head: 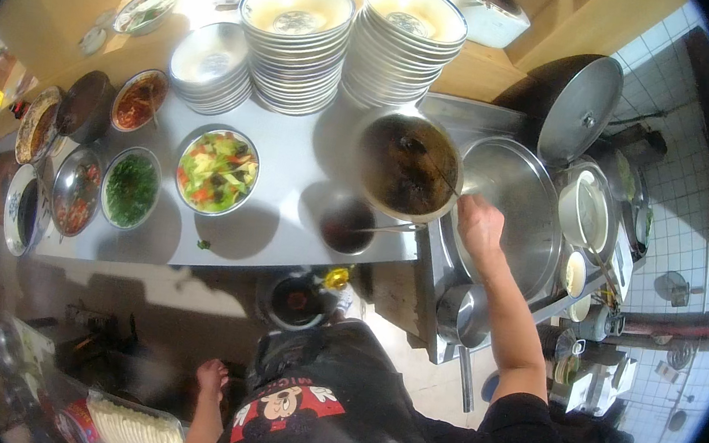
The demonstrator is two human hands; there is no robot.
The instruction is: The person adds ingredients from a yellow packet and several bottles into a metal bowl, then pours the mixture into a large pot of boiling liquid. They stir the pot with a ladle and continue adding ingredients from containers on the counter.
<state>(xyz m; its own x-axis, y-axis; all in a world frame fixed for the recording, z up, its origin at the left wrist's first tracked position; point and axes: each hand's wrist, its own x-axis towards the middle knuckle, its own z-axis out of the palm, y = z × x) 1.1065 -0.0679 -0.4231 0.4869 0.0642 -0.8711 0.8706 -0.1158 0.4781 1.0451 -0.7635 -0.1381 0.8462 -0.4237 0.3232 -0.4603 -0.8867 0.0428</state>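
Note:
A utensil's thin metal handle (447,181) is in my right hand (480,227), its far end down in dark brown broth in a large bowl (373,204). My left hand (213,377) hangs low beside the black apron (333,391), fingers curled; whether it holds anything I cannot tell. Left of the broth stands a bowl of chopped lettuce and red pieces (218,171). A dark bowl (348,231) with a metal ladle (390,227) across it sits just below the broth bowl. Two tall stacks of bowls (296,75) (393,67) rise behind.
Bowls of chopped green herbs (131,187), red sauce (138,100) and dark liquid (27,214) line the counter's left. A wide steel pot (525,209) stands right, under my forearm, with a saucepan (462,314) below it. A large lid (580,113) leans behind.

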